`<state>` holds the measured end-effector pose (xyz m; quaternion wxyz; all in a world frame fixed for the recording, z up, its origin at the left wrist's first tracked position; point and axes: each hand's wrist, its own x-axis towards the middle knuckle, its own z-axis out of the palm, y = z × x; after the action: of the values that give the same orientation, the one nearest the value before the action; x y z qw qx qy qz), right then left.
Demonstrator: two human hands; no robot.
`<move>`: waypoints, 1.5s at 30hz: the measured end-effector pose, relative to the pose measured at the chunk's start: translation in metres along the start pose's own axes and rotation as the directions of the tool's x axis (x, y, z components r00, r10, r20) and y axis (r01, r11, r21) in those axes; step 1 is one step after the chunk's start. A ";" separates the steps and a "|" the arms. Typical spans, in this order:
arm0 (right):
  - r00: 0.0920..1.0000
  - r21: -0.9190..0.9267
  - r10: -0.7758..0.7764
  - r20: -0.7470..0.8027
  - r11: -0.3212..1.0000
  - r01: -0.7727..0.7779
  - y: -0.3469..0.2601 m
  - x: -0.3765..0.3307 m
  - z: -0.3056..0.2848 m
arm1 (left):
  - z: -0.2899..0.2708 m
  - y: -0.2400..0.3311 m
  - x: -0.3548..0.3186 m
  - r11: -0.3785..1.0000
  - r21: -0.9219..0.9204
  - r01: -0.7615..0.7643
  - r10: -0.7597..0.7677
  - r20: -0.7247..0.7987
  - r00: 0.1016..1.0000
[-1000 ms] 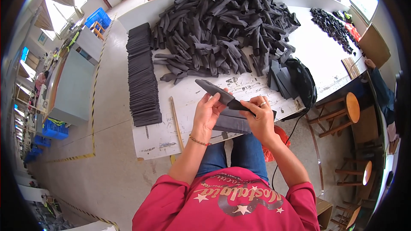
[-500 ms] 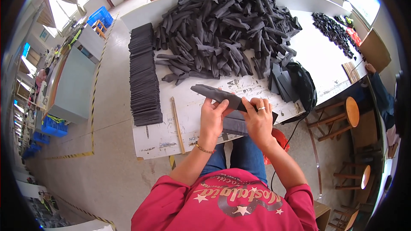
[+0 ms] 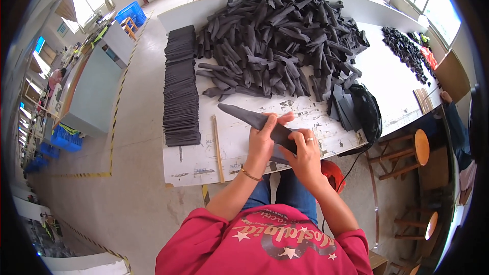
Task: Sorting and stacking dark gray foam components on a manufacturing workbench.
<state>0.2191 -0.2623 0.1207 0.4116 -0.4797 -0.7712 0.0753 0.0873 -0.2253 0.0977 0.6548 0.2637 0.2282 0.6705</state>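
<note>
A long strip of dark grey fabric (image 3: 245, 115), folded flat and narrow, slants across in front of me above the table's near edge. My left hand (image 3: 263, 137) grips it at the middle, thumb on top and fingers extending out past the far side. Its lower right end is in my right hand (image 3: 304, 157), the thumb pressed along it and a ring on one finger. Another grey piece shows partly beneath, between my hands. Beyond lies a big heap of similar crumpled dark fabric pieces (image 3: 275, 46), and to the left a long, tightly layered row of flat folded ones (image 3: 181, 91).
A wooden stick (image 3: 218, 147) lies on the white worktable (image 3: 188, 165) at left. Right of my hands are flat dark pieces (image 3: 344, 109) and a black bag (image 3: 369, 114). A red container (image 3: 332, 175) is below the table edge, wooden stools (image 3: 420, 147) stand right.
The fabric strip, wrinkled and bunched before, now looks flatter and straighter. My left hand has turned slightly, its fingers reaching out past the strip. The whole view has shifted a little.
</note>
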 end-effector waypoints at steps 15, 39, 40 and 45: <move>0.997 0.074 -0.079 0.027 0.994 0.076 0.004 0.001 0.014 | 0.004 -0.008 -0.009 0.999 -0.046 0.024 -0.027 -0.049 0.998; 0.975 0.028 -0.170 0.145 0.985 0.168 0.007 -0.005 -0.024 | -0.001 0.027 -0.002 0.967 -0.241 -0.078 0.044 -0.147 0.988; 0.970 0.026 -0.187 0.155 0.982 0.185 0.009 -0.006 -0.024 | -0.001 0.027 -0.002 0.968 -0.237 -0.083 0.051 -0.135 0.989; 0.962 0.073 -0.257 0.092 0.965 0.251 0.016 -0.004 -0.025 | 0.000 0.019 -0.007 0.962 -0.249 -0.107 0.073 -0.144 0.987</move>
<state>0.2487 -0.2642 0.1263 0.3929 -0.3600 -0.8434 0.0691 0.0734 -0.2329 0.1099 0.6354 0.1413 0.1708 0.7397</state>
